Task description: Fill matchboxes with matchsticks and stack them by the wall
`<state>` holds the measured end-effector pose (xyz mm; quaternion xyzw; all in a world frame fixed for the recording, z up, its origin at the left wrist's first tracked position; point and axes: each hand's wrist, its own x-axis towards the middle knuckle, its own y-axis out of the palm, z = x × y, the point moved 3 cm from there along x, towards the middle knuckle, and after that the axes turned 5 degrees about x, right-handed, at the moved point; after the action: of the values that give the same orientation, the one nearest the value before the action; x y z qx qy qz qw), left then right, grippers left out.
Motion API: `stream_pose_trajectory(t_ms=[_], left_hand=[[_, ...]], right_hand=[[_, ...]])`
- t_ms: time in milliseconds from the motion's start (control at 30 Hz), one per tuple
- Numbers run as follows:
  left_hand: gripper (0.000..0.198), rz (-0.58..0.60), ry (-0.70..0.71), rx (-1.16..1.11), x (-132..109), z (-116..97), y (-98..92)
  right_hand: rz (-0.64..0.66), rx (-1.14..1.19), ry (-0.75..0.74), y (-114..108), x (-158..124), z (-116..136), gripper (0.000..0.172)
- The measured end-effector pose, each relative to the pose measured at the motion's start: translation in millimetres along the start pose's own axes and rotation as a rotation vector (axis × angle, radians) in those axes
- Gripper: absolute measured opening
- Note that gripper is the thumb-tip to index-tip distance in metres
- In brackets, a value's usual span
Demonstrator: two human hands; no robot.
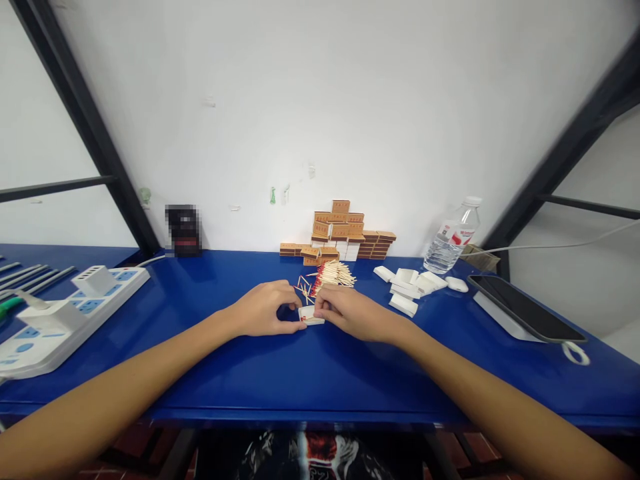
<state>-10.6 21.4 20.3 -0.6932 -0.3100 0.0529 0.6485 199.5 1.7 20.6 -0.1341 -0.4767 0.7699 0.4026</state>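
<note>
A small white matchbox tray (314,321) lies on the blue table between my hands, with a few red-tipped matches inside. My left hand (267,309) curves around its left end, thumb at the near corner and fingers at the far side. Over the tray's right part, my right hand (353,312) has its fingertips pinched together; what they hold, if anything, is hidden. Just beyond the hands is a heap of loose matches (337,275), red heads mostly to the left. Several stray matches (305,288) are scattered left of it.
Brown matchboxes (340,230) are stacked against the wall. White empty trays (406,285) lie to the right, near a water bottle (453,237), a white earphone case (456,285) and a propped phone (525,310). A power strip (120,300) occupies the left side of the blue table (300,380).
</note>
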Motion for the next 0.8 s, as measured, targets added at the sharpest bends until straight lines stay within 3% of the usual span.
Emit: stream_pose_trajectory(t_ms=[333,567,800], left_hand=[[0.027,-0.008,0.022,0.01,-1,-2,0.5],[0.028,-0.02,0.038,0.019,-1,-4,0.6],[0.028,0.015,0.013,0.028,0,-2,-0.2]], right_hand=[[-0.067,-0.018,-0.071,7,4,-4,0.01],[0.004,0.03,-0.167,10,4,-1,0.024],[0.007,0.044,-0.109,-2,4,-4,0.026]])
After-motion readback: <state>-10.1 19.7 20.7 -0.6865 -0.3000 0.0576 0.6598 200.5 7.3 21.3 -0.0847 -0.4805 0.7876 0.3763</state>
